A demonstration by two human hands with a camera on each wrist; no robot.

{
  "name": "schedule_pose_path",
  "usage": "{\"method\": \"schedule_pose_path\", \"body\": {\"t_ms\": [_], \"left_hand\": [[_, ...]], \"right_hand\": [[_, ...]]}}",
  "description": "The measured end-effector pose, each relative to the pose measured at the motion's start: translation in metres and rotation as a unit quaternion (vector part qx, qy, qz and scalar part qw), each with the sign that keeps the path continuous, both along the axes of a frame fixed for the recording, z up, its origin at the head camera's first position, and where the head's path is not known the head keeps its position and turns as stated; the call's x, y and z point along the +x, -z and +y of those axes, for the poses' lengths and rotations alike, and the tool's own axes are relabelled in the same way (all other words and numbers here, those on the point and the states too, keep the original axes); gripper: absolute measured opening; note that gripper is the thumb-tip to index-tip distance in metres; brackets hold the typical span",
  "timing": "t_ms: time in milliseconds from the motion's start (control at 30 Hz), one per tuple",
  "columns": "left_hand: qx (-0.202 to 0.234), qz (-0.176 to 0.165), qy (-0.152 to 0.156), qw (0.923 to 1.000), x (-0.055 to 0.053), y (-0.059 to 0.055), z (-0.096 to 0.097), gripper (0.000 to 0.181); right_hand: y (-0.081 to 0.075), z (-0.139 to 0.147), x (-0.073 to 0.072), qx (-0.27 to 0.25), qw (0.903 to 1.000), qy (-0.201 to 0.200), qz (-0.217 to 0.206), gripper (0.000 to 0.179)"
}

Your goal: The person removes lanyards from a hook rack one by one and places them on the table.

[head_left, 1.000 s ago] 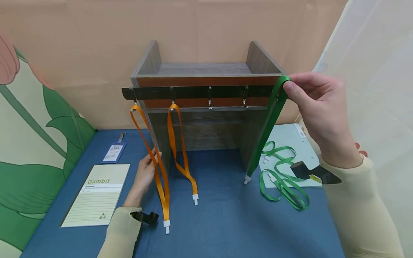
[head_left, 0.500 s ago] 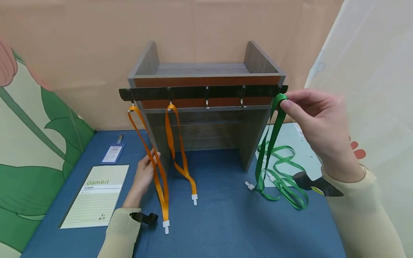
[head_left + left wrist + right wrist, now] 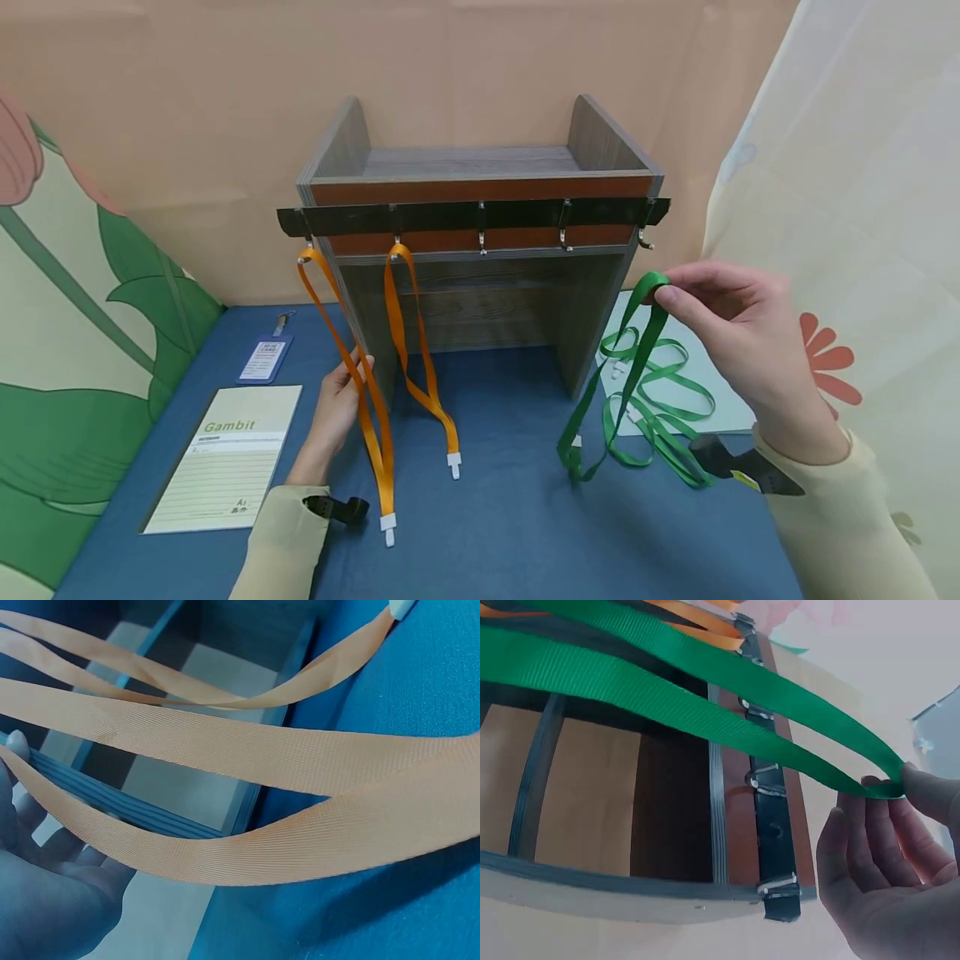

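My right hand [image 3: 738,329] pinches the top loop of a green lanyard [image 3: 637,358] between thumb and fingers, below the right end of the hook rack [image 3: 442,217]. The lanyard's lower end bends close over the blue table, left of other green lanyards [image 3: 663,433]. In the right wrist view its two green bands [image 3: 727,720] cross in front of the rack. My left hand [image 3: 337,408] holds the front edge of the shelf's left side panel [image 3: 360,308], partly behind an orange lanyard [image 3: 381,450]. Another orange lanyard [image 3: 427,392] hangs from the neighbouring hook.
The grey wooden shelf [image 3: 472,158] stands at the back, with metal hooks [image 3: 564,237] along its black rack. To the left lie a Gambit notebook [image 3: 225,467] and a blue badge holder [image 3: 264,358]. A pale board [image 3: 720,392] lies at right, under the loose green lanyards.
My right hand has come down from the rack's right end with the green lanyard, whose lower end now bends by the table. The rightmost hook has come into sight. My left hand stays put.
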State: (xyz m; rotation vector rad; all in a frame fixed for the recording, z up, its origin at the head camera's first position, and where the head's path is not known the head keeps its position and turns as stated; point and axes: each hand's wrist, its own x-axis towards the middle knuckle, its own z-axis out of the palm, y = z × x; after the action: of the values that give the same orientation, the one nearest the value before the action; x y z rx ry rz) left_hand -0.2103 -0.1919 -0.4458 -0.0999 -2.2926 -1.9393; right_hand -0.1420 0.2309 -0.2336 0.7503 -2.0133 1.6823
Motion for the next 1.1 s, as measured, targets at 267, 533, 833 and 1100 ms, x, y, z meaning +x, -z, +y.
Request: {"method": "schedule_pose_path", "body": {"t_ms": [267, 533, 833, 1100], "left_hand": [[0.004, -0.005, 0.001, 1.0, -0.001, 0.002, 0.0, 0.052], [0.008, -0.01, -0.003, 0.9999, -0.003, 0.004, -0.001, 0.05], [0.004, -0.017, 0.001, 0.9998, 0.008, -0.017, 0.004, 0.05], [0.005, -0.007, -0.005, 1.0, -0.003, 0.002, -0.001, 0.049]], "right_hand": [[0.028, 0.013, -0.008, 0.095, 0.9917, 0.082, -0.028, 0.02], [0.067, 0.02, -0.022, 0.155, 0.98, 0.095, -0.081, 0.02], [0.102, 0.014, -0.033, 0.148, 0.9785, 0.06, -0.13, 0.017], [0.123, 0.009, -0.032, 0.169, 0.9748, 0.061, -0.132, 0.013]]}}
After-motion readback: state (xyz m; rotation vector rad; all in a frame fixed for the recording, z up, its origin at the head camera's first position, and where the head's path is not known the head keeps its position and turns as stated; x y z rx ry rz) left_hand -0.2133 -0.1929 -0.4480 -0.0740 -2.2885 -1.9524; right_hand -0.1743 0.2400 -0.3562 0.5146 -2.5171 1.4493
